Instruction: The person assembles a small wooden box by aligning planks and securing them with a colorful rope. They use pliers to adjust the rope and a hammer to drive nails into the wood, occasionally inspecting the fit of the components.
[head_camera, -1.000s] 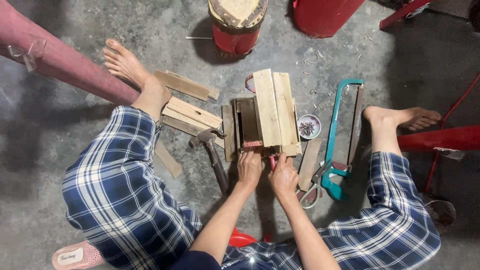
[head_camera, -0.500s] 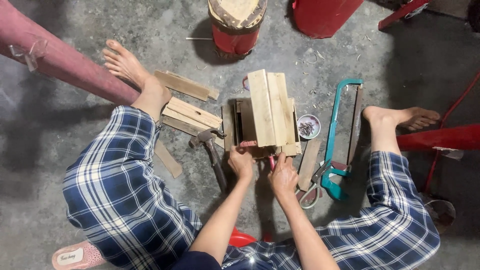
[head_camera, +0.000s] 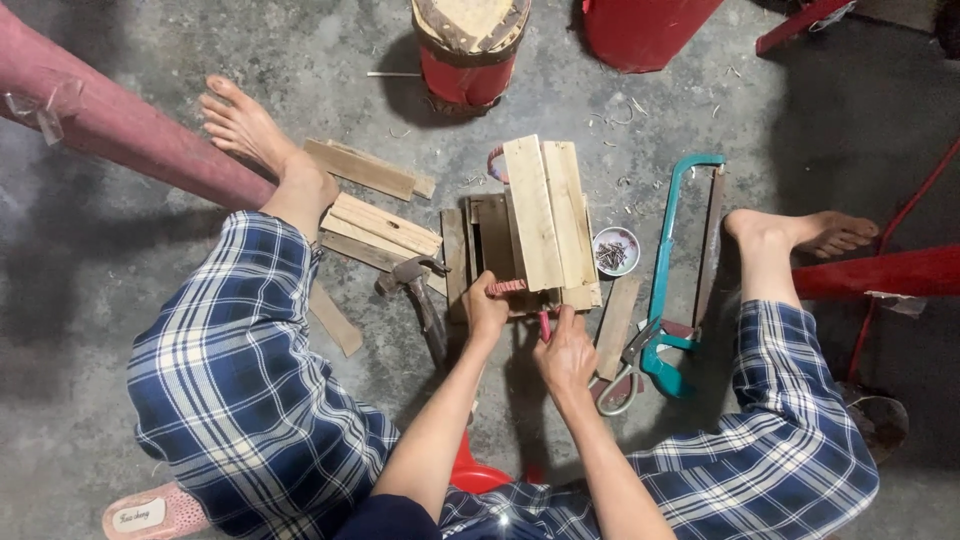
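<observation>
Barefoot worker grips red-handled pliers at a small wooden crate on the concrete floor.
Left hand has shifted up to the crate's near edge, fingers curled on one handle; right hand wraps the other. Hammer and saw crowd both sides.

You're in an informal floor-level woodworking spot: bare concrete floor, scrap wood slats, claw hammer, teal-framed saw, small dish of nails (no bench, everything's on the ground).
</observation>
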